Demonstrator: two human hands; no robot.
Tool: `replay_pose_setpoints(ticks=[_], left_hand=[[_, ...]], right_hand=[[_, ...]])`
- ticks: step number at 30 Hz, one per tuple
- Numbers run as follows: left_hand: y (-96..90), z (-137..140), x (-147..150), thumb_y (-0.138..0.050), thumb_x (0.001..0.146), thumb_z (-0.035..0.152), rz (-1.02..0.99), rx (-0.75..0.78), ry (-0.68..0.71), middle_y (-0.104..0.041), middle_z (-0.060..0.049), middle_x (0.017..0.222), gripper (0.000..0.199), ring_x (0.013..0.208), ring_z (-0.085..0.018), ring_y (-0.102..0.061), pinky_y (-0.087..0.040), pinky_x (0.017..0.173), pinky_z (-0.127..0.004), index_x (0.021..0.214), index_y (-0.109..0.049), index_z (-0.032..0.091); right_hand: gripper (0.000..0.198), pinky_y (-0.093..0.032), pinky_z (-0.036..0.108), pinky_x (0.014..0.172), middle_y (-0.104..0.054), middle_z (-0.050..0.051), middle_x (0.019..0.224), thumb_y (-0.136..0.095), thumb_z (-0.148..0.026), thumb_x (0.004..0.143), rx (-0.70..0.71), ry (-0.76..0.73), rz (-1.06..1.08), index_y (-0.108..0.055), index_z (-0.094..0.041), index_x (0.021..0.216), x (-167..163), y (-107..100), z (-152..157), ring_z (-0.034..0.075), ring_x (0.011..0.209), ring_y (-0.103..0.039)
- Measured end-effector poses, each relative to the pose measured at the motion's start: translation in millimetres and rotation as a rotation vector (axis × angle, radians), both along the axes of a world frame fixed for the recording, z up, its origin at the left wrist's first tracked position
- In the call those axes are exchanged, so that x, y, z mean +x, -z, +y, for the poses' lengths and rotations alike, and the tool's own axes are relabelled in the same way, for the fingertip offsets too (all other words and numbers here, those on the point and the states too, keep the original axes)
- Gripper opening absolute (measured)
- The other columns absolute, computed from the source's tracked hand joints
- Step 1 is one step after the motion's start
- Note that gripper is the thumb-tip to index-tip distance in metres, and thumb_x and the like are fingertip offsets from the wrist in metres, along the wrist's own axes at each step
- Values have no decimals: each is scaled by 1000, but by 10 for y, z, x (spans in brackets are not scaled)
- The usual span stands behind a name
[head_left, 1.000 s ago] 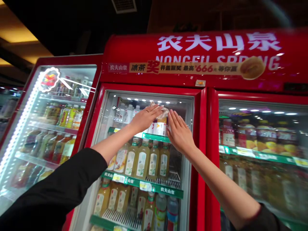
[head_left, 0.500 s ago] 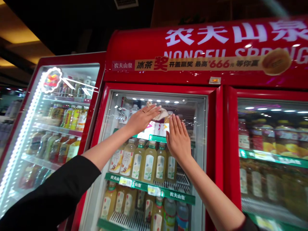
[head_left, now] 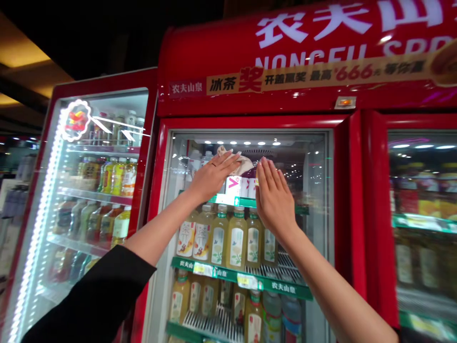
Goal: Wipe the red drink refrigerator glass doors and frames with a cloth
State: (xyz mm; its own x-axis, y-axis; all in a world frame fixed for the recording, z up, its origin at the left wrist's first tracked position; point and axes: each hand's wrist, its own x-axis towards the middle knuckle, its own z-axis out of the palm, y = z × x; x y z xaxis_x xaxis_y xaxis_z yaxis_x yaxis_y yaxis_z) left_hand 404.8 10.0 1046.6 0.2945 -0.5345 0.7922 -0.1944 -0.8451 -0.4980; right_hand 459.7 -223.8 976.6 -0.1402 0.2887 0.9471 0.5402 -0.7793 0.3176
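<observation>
My left hand (head_left: 216, 175) presses a crumpled off-white cloth (head_left: 244, 165) against the upper part of a glass door (head_left: 303, 166). Its fingers stretch over the cloth, which sticks out above and to the right of them. To the right, my right hand (head_left: 275, 196) lies on the glass, palm towards it, fingers extended upward and holding nothing. Behind the glass, pale yellow bottles (head_left: 236, 240) line the middle shelf. White packs with a pink mark (head_left: 233, 185) stand on the shelf above, partly hidden by my hands.
The door belongs to a red drinks fridge (head_left: 214, 47) with a promotional strip (head_left: 285, 78) across its top. A second glass door (head_left: 424, 190) adjoins on the right. On the left stands another lit fridge (head_left: 103, 190) with several shelves of bottles.
The view has shifted, so the fridge appears larger and further right. Both hands sit slightly further right in the picture. The cloth is still under my left hand.
</observation>
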Motion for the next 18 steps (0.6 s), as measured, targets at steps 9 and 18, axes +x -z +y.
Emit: replay_pose_setpoints(ticks=[9,18], left_hand=[[-13,42,69,-36,107,6,-78,-114,-34,-36,1,181,72,173,-21,-23,-32,140,-54,174,-33,32],[-145,403,-31,-35,107,7,-95,-124,-76,-37,1,181,74,171,-23,-28,-36,138,-56,176,-29,34]], right_hand=[[84,-38,55,136,-30,10,183,-33,-20,114,26,-108,57,27,-25,171,13,182,656,27,169,-33],[86,-35,55,138,-20,7,184,-36,-19,113,-102,-74,47,27,-26,172,-16,208,660,28,170,-28]])
